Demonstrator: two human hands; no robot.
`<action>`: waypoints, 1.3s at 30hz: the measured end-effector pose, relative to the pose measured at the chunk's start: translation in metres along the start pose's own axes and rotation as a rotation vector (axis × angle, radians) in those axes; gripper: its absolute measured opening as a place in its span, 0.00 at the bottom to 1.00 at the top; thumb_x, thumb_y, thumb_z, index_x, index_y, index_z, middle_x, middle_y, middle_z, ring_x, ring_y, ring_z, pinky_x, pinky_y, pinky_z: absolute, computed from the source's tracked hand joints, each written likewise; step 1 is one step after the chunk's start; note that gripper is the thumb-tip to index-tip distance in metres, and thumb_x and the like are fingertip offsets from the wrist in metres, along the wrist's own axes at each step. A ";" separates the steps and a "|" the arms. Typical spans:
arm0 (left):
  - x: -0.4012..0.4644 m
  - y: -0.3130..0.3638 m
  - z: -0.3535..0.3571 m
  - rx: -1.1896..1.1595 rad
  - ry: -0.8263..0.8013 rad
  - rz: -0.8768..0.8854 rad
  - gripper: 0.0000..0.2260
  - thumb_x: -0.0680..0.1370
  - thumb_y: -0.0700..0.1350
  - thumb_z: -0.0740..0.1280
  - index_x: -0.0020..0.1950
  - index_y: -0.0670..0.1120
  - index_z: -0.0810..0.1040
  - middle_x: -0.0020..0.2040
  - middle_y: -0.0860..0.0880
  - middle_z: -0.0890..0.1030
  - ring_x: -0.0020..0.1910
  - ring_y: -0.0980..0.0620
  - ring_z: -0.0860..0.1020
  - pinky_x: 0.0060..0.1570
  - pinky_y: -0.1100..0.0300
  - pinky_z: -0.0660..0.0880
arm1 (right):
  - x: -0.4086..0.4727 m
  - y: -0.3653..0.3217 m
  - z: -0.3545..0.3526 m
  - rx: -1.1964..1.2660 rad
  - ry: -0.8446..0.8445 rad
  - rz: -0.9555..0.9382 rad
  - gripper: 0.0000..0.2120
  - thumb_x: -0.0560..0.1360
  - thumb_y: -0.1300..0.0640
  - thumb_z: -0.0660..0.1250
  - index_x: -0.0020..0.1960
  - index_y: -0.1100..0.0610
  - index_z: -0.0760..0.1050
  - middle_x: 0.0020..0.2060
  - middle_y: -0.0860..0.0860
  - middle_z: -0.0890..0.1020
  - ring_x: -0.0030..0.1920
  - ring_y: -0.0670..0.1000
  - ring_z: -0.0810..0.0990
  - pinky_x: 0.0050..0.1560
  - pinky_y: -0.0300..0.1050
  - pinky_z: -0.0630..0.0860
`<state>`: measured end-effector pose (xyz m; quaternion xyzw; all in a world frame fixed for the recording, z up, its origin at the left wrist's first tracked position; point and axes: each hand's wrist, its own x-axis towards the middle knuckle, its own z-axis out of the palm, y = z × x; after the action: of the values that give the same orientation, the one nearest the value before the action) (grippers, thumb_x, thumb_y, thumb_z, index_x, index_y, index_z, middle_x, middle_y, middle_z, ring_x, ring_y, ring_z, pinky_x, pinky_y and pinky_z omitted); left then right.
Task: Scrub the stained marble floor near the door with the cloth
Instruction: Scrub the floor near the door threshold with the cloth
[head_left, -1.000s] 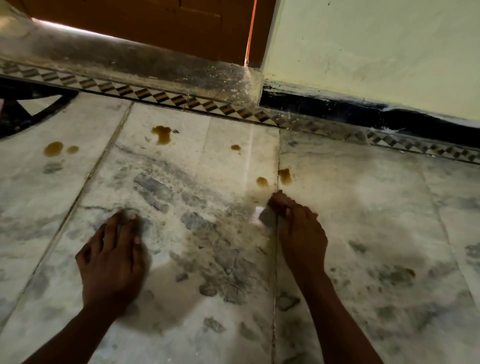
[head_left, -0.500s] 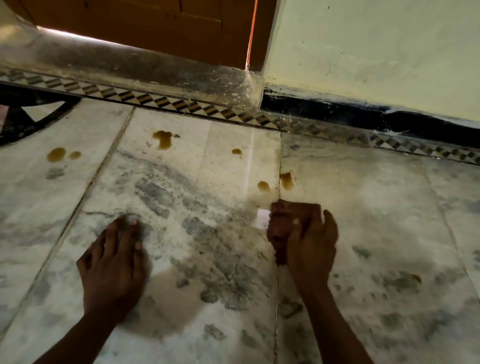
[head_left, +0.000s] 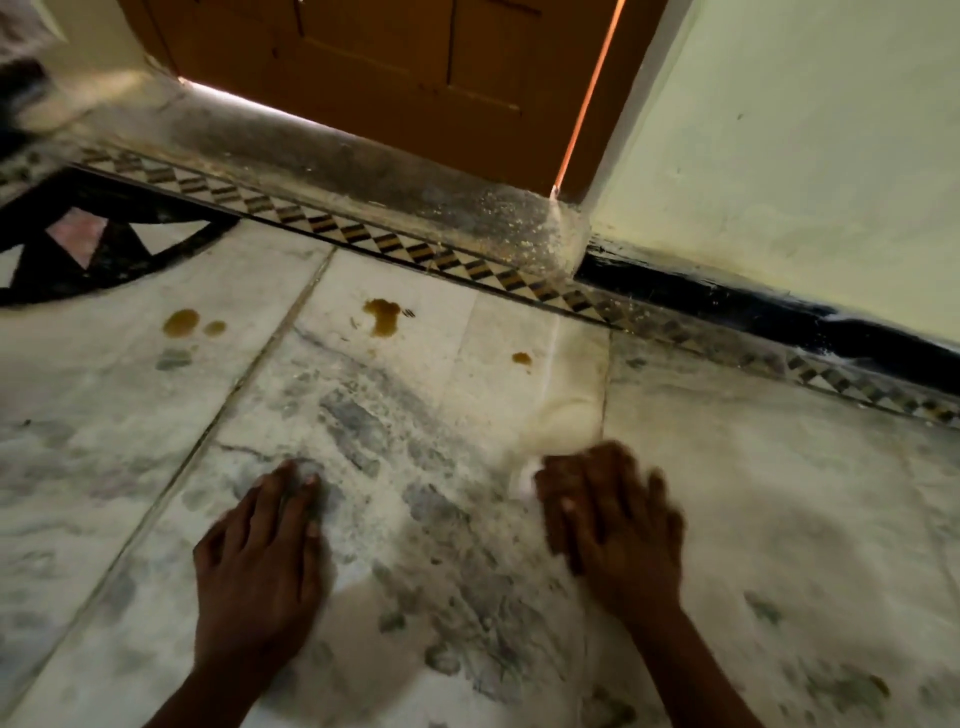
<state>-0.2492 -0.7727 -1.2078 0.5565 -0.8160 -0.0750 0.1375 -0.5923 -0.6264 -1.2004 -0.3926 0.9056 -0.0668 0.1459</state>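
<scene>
The left hand (head_left: 260, 566) lies flat on the marble floor (head_left: 415, 519), fingers straight and close together; the right hand (head_left: 613, 530), blurred, presses down with fingers slightly spread, seemingly on a pale cloth (head_left: 524, 480) peeking out at its fingertips; brown stains (head_left: 383, 317) sit farther off, near the door (head_left: 395, 67) threshold.

Marble floor (head_left: 415, 457): white slabs with grey veining and dark joints. Brown stains (head_left: 383, 317) lie at 12 o'clock, a paired spot (head_left: 183, 322) at 10 o'clock, a small drop (head_left: 521, 358) nearer centre. A wet smear (head_left: 566, 415) sits just right of centre. Patterned border strip (head_left: 395, 244) runs along the far edge.
</scene>
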 end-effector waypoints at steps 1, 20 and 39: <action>0.001 -0.001 0.001 -0.004 -0.004 -0.002 0.27 0.82 0.54 0.56 0.81 0.51 0.73 0.82 0.46 0.71 0.76 0.42 0.71 0.69 0.39 0.68 | 0.011 0.009 -0.007 0.022 0.001 0.117 0.34 0.83 0.28 0.44 0.86 0.35 0.41 0.88 0.46 0.43 0.87 0.60 0.42 0.83 0.68 0.46; 0.002 -0.010 0.005 0.032 -0.068 0.005 0.26 0.84 0.54 0.57 0.84 0.55 0.68 0.86 0.50 0.65 0.82 0.45 0.69 0.73 0.42 0.66 | 0.146 -0.082 -0.036 0.109 -0.135 0.305 0.41 0.81 0.26 0.41 0.87 0.44 0.37 0.87 0.51 0.37 0.85 0.66 0.34 0.81 0.71 0.33; 0.006 -0.005 0.004 -0.022 -0.055 -0.027 0.24 0.85 0.51 0.58 0.80 0.52 0.75 0.84 0.47 0.70 0.80 0.44 0.73 0.73 0.40 0.67 | 0.060 -0.043 -0.022 -0.332 -0.182 -0.269 0.40 0.84 0.33 0.38 0.87 0.59 0.49 0.87 0.59 0.44 0.87 0.60 0.45 0.83 0.59 0.55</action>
<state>-0.2480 -0.7799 -1.2122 0.5638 -0.8108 -0.1012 0.1202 -0.6087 -0.6997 -1.1823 -0.5327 0.8269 0.0999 0.1499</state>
